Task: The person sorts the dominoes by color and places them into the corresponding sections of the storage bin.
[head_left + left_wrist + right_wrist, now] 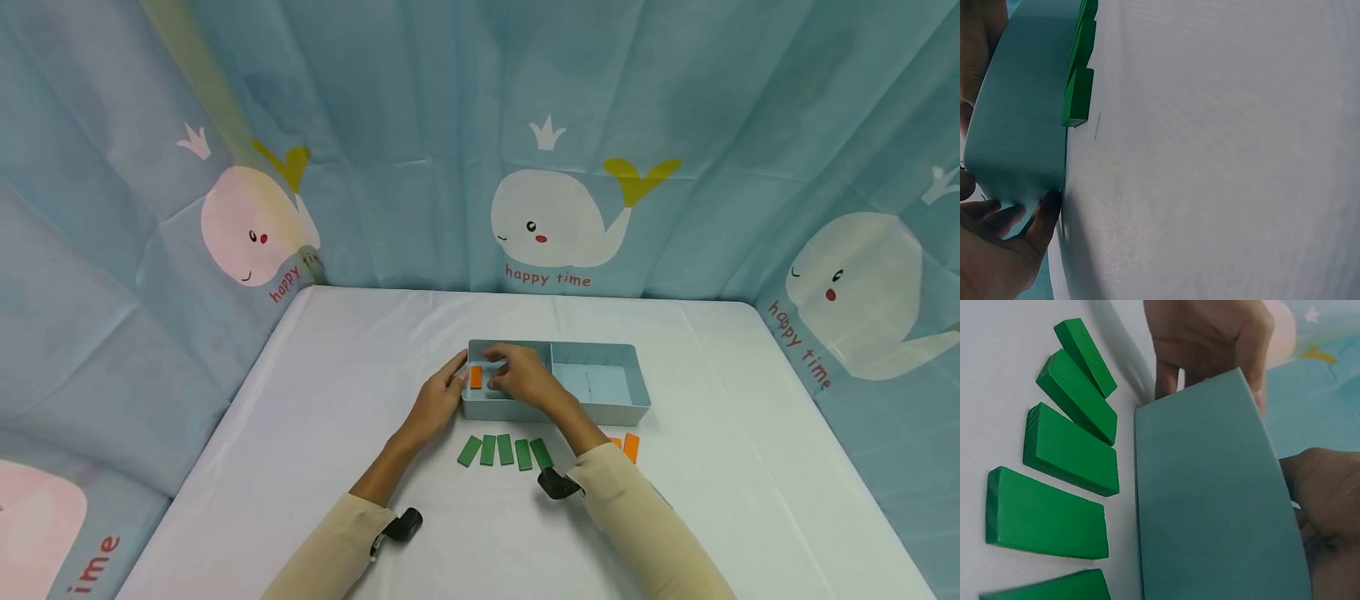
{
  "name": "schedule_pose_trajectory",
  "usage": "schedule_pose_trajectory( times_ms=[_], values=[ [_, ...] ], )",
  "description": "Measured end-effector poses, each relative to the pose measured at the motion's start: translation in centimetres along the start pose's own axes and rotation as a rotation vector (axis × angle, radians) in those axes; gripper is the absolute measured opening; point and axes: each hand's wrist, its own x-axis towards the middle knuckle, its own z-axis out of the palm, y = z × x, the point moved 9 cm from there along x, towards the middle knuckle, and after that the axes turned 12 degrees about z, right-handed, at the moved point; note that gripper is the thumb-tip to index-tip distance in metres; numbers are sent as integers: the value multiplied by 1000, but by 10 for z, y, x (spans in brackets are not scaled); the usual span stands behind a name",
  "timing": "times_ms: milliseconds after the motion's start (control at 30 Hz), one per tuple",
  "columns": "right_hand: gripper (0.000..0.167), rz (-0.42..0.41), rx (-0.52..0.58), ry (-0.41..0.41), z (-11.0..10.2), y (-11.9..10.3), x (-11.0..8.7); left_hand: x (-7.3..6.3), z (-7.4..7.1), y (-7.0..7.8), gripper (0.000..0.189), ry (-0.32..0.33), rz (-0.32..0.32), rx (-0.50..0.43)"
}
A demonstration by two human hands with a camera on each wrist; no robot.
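The pale blue two-part box (pixel 555 412) stands on the white table. My left hand (pixel 438 403) holds its left end, fingers against the outer end wall (pixel 1019 181) and thumb at the rim. Inside the left compartment, close to that end wall, is an orange block (pixel 476 377). My right hand (pixel 525 377) reaches into the same compartment from above, thumb and forefinger spread just right of the orange block, with nothing seen between them. In the right wrist view the box's front wall (pixel 1210 487) hides the right hand's fingertips.
Several green blocks (pixel 505 449) lie in a row on the table before the box. Two more orange blocks (pixel 632 447) lie to the right, partly behind the right forearm. The box's right compartment (pixel 596 383) holds nothing visible. A whale-print curtain (pixel 420 208) surrounds the table.
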Motion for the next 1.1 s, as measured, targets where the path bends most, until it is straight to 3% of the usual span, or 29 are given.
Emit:
schedule_pose_trajectory(
  times_ms=[400,1100],
  values=[
    [46,-69,35,67,-19,0,-23,0,0,1,55,5,0,-2],
    [36,-198,99,166,-52,9,-82,0,1,1,55,10,-2,2]
  ],
)
